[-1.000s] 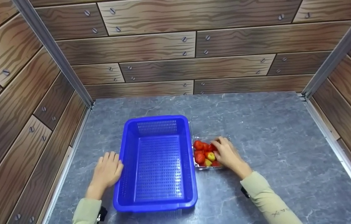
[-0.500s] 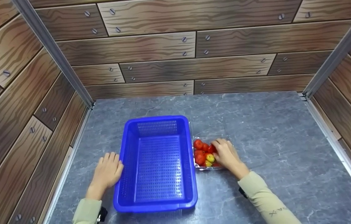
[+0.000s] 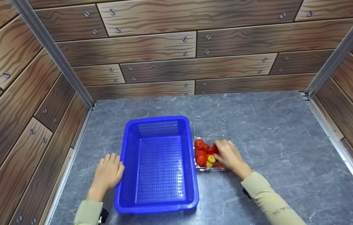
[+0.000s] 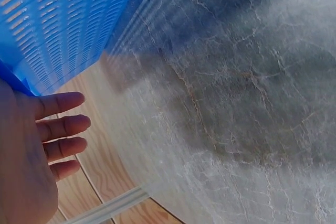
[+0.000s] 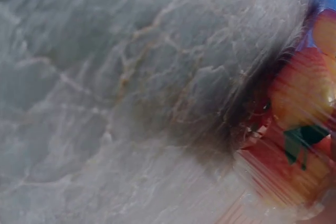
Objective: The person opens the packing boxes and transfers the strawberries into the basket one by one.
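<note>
At the left rim of a blue plastic basket (image 3: 159,168) is my left hand (image 3: 109,170). Its fingers stretch out relaxed along the outside in the left wrist view, and the thumb is hidden there. Against the basket's right side stands a clear plastic box (image 3: 206,169) of small red and yellow fruits (image 3: 201,158). My right hand (image 3: 229,154) reaches into it from the right, index finger and thumb bent toward a red fruit (image 3: 213,150). Whether they hold it is hidden. The right wrist view shows red-yellow fruit (image 5: 302,90) and a green leaf (image 5: 302,140) through the clear plastic.
The box's clear lid (image 3: 211,129) seems to lie opened behind it. A grey marbled tabletop (image 3: 273,134) lies beneath everything. Wood-patterned walls (image 3: 164,47) with metal corner posts (image 3: 54,56) close off the back and sides.
My right hand has shifted slightly down and left over the fruits, and its fingers have come a little closer together. The left hand and the basket stay where they were.
</note>
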Demonstrator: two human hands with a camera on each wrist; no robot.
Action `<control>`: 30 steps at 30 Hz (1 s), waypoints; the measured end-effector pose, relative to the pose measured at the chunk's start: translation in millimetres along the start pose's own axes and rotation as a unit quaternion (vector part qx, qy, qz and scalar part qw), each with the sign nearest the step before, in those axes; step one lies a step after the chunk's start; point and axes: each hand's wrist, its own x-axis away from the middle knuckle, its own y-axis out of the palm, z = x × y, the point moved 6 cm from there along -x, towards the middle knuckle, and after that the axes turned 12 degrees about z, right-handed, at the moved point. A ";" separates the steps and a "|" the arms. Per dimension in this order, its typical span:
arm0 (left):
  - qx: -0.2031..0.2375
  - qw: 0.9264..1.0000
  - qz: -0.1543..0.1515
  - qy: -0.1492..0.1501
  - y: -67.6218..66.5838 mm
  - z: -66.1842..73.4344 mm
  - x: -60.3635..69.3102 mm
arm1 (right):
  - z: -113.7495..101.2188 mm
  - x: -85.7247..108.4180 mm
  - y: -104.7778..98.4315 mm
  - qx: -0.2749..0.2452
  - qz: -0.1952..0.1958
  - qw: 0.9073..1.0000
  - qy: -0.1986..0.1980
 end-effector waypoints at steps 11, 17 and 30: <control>-0.005 1.000 0.016 0.006 -1.2 1.9 -0.8 | 0.2 -0.6 -10.2 -0.039 0.084 0.995 -0.033; -0.012 1.000 0.020 0.017 -1.4 2.0 -1.5 | -0.7 -3.7 -15.1 -0.052 0.091 0.994 -0.015; -0.009 0.999 0.032 0.027 -3.0 3.2 -2.4 | -15.2 -31.2 -32.4 -0.104 0.081 0.991 -0.012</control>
